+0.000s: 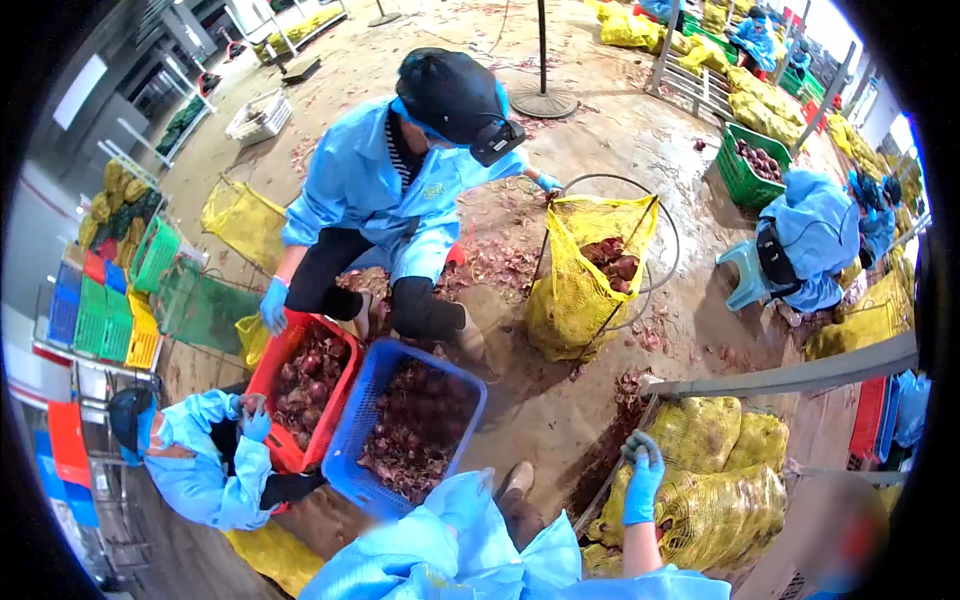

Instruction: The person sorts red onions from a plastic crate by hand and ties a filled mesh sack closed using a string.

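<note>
My right hand [643, 482], in a blue glove with greyish fingertips, is raised beside filled yellow net sacks [722, 515]. Its fingers point up, slightly bent and partly apart, and I make out nothing held in them. I cannot make out my left hand; a blue sleeve and gown fill the lower middle. Just beyond the gown stands a blue crate [334, 462] holding red onions [408, 425] and loose skins. A red crate [262, 372] of onions adjoins it on the left.
A person [385, 185] sits ahead, one hand near an open yellow net sack [570, 310] in a metal frame. Another person [205, 465] sits left of the red crate. A metal rail [790, 378] crosses the right side. Onion skins litter the floor.
</note>
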`<state>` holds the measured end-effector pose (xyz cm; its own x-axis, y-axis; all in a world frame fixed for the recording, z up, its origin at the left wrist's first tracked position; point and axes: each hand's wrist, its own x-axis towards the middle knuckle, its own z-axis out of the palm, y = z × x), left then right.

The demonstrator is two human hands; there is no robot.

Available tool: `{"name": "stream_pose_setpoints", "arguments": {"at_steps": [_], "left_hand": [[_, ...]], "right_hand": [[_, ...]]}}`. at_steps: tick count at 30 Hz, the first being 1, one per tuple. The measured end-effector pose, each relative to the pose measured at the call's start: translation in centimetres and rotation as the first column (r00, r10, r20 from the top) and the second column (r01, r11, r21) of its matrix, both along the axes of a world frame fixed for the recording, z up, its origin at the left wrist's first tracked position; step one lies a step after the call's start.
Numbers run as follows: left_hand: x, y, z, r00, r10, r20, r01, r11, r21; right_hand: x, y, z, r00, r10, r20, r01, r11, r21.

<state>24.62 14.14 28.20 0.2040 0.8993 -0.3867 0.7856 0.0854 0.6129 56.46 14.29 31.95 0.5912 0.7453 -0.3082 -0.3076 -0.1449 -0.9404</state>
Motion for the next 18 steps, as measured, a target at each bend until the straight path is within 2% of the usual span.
{"name": "stream_pose_setpoints", "arguments": {"at_steps": [2,4,5,6,7,8,9,10,11,14,16,17,18], "left_hand": [[-1.3,-0.3,-0.6,0.999,0.043,0.017,-0.043,0.999,-0.022],[-2.9,-0.9,-0.7,0.973,0.229,-0.010,-0.228,0.962,-0.151],[-4.4,-1.4,-1.1,0.976,0.198,-0.095,-0.212,0.963,-0.167],[-5.2,-1.7,0.1,0.953,0.298,-0.058,-0.304,0.934,-0.187],[-5.8,-2.4,1.1,0.920,0.390,0.045,-0.383,0.917,-0.113],[-7.0,-2.9,1.3,0.923,0.385,0.015,-0.384,0.922,-0.048],[-8.3,-3.8,1.1,0.924,0.383,-0.024,-0.382,0.924,0.012],[-9.0,-4.4,1.3,0.875,0.477,-0.081,-0.482,0.874,-0.066],[-9.3,-4.1,3.6,0.851,0.514,-0.105,-0.519,0.854,-0.033],[-12.1,-6.7,2.7,0.782,0.604,-0.156,-0.612,0.791,-0.005],[-13.2,-8.0,2.7,0.709,0.692,-0.132,-0.701,0.712,-0.031],[-14.4,-9.2,1.1,0.710,0.702,-0.060,-0.703,0.711,-0.007],[-14.4,-8.6,2.5,0.649,0.760,-0.039,-0.760,0.645,-0.079]], "right_hand": [[-1.6,-0.3,1.0,0.996,0.088,-0.014,-0.089,0.993,-0.080],[-2.8,-0.2,0.4,0.986,0.164,-0.039,-0.167,0.979,-0.116],[-3.6,0.3,0.2,0.981,0.191,-0.020,-0.192,0.975,-0.113],[-4.3,0.7,-0.3,0.975,0.223,-0.006,-0.222,0.968,-0.119],[-4.9,1.3,-1.1,0.967,0.251,0.046,-0.249,0.967,-0.049],[-5.7,2.2,-1.7,0.940,0.279,0.195,-0.282,0.959,-0.009],[-6.3,3.1,-1.3,0.930,0.365,0.036,-0.363,0.930,-0.058],[-8.1,4.6,0.9,0.927,0.375,-0.029,-0.376,0.923,-0.081],[-9.4,5.9,1.5,0.900,0.435,-0.026,-0.436,0.896,-0.084],[-12.5,8.2,0.4,0.816,0.564,-0.128,-0.571,0.821,-0.023],[-14.8,9.3,-1.0,0.742,0.670,0.018,-0.670,0.742,0.005],[-16.1,9.5,-2.1,0.718,0.696,0.001,-0.695,0.717,-0.042],[-17.8,9.7,-1.9,0.686,0.727,-0.015,-0.726,0.684,-0.066]]}}
